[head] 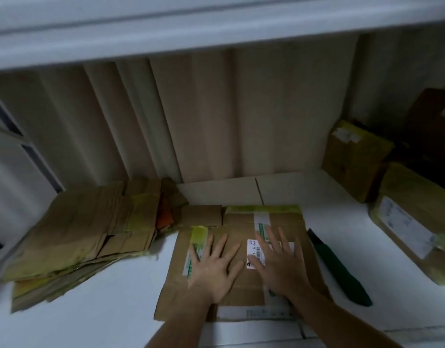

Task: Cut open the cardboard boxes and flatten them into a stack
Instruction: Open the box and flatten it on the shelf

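Reached in over the near edge of the tabletop (103,310) with both bare forearms. Pressed the left hand (216,267) and the right hand (279,270) side by side on the flattened box (241,219), which lay by the middle of that near edge. Showed each grip wide: fingers straight and spread, palms down, nothing held.

Judged the step as squashing the cut box flat before adding it to the stack of flattened cardboard (78,229) at the left edge. Would do well to lean weight over the creases and taped seams, not just the centre, so the flaps did not spring up; then to slide the sheet left instead of lifting it high under the low overhang.

Saw bare tabletop between box and stack, enough for that slide. Noted the green-handled knife (339,270) just beside the box's right edge, best left alone during the push. Counted two taped boxes, one at the back right corner (352,159) and one along the right edge (412,222), uncut. Found a curtain (191,121) closing the far edge.
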